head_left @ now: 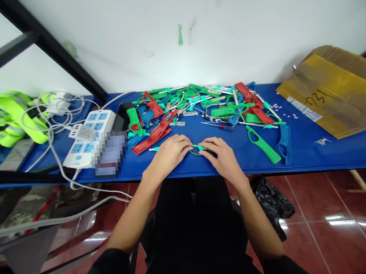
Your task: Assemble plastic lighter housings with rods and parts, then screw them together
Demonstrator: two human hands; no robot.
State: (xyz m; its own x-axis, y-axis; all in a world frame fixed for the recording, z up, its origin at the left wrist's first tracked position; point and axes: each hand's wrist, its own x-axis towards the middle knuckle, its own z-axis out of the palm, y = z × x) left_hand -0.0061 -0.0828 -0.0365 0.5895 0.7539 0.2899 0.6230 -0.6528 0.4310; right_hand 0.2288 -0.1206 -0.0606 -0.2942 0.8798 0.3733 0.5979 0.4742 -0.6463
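My left hand [174, 151] and my right hand [221, 154] are both closed on a green long-neck lighter casing [194, 152] at the front edge of the blue table. The piece lies crosswise between them, its looped part showing in the gap. A light-coloured tip [153, 149] sticks out to the left of my left hand. My fingers cover much of the casing, so its inside is hidden. Just beyond my hands lie a red casing [152, 143] and a screwdriver [221, 126]. A green casing half [264, 144] and a blue casing half [284, 143] lie to the right.
A heap of red, green and blue lighter parts [183, 103] runs along the wall. On the left are a white power strip [92, 137], a phone-like blurred device [110, 154], cables and yellow reflective straps [18, 115]. A cardboard box [333, 93] stands right.
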